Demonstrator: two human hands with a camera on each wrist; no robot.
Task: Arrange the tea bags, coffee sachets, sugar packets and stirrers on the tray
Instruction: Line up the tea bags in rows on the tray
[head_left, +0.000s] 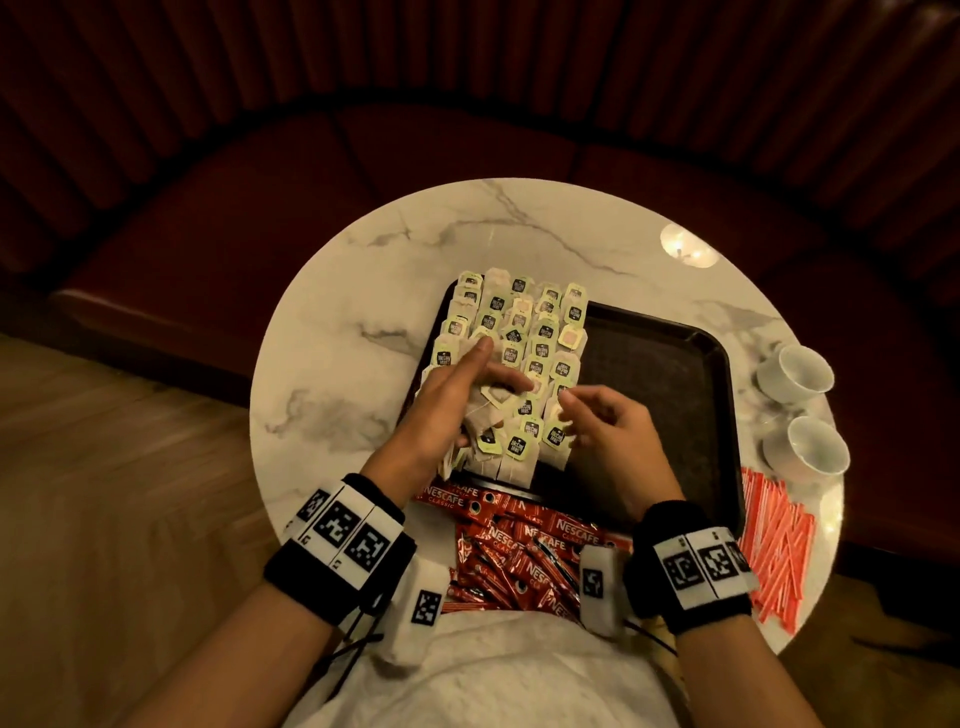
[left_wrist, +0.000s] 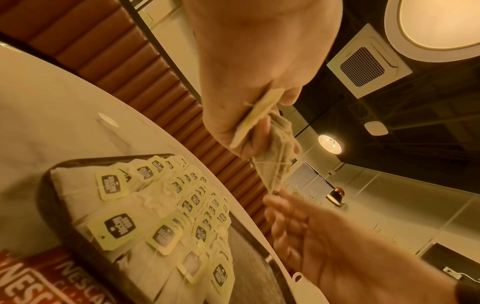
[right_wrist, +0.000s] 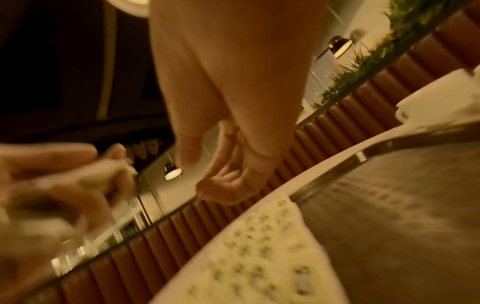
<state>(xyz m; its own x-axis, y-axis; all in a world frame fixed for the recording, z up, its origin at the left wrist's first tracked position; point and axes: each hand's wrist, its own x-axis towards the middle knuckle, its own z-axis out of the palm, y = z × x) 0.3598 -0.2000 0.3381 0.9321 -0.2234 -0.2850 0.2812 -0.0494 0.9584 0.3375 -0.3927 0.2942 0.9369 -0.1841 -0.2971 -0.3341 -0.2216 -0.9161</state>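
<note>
Rows of tea bags (head_left: 540, 332) with pale green tags fill the left half of a dark tray (head_left: 660, 374) on a round marble table (head_left: 337, 338). My left hand (head_left: 467, 384) hovers over them and grips a loose bunch of tea bags (head_left: 485, 415), seen as bags (left_wrist: 278, 160) hanging from its fingers (left_wrist: 246, 82). My right hand (head_left: 597, 415) is just to the right, fingers loosely curled (right_wrist: 228, 179), and holds nothing. Red coffee sachets (head_left: 519, 540) are heaped at the table's near edge. Orange stirrers (head_left: 774, 540) lie right of the tray. No sugar packets show.
Two white cups (head_left: 795, 371) (head_left: 815, 449) stand at the table's right edge beside the tray. The tray's right half is bare dark surface (right_wrist: 402, 216). A dark red padded bench curves behind the table. Wooden floor lies to the left.
</note>
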